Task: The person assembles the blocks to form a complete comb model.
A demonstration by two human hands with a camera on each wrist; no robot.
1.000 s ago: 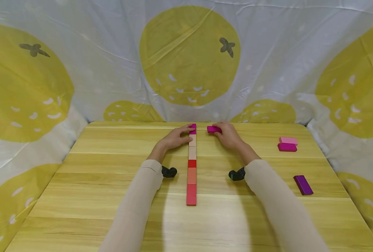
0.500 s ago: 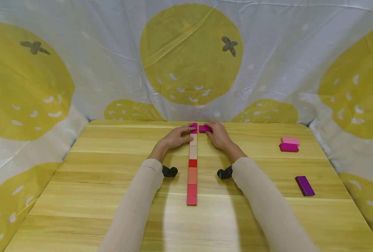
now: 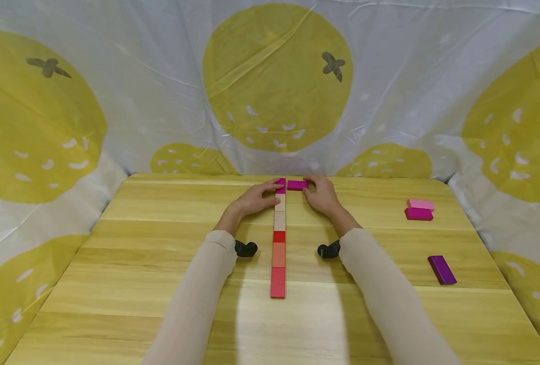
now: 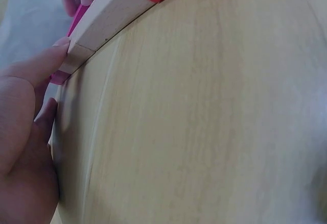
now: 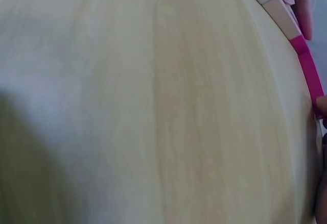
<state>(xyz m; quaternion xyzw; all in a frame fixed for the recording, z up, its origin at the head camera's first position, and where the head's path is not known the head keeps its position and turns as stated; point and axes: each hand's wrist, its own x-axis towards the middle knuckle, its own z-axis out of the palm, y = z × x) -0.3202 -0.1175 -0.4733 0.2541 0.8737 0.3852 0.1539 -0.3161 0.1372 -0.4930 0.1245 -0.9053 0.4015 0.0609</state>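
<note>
A straight line of blocks runs away from me in the head view: a coral-red block (image 3: 277, 282), an orange block (image 3: 278, 254), a red block (image 3: 279, 236), two pale wooden blocks (image 3: 280, 220) and a magenta block (image 3: 281, 181) at the far end. My left hand (image 3: 253, 198) rests at that far end, a finger over the magenta block and the thumb (image 4: 57, 50) against the wooden one. Across the line's far end, pointing right, lies a second magenta block (image 3: 297, 185). My right hand (image 3: 323, 196) pinches its right end between thumb and fingers.
On the right of the wooden table (image 3: 160, 299) lie a pink block (image 3: 420, 204) and another magenta block (image 3: 418, 214) side by side. Nearer me is a purple block (image 3: 442, 269). A cloth (image 3: 388, 76) with yellow fruit prints hangs behind the table's far edge.
The right hand has brought the second magenta block leftward up to the line's end. Since half a second ago its fingers have slid slightly right along the block. The left hand stays put.
</note>
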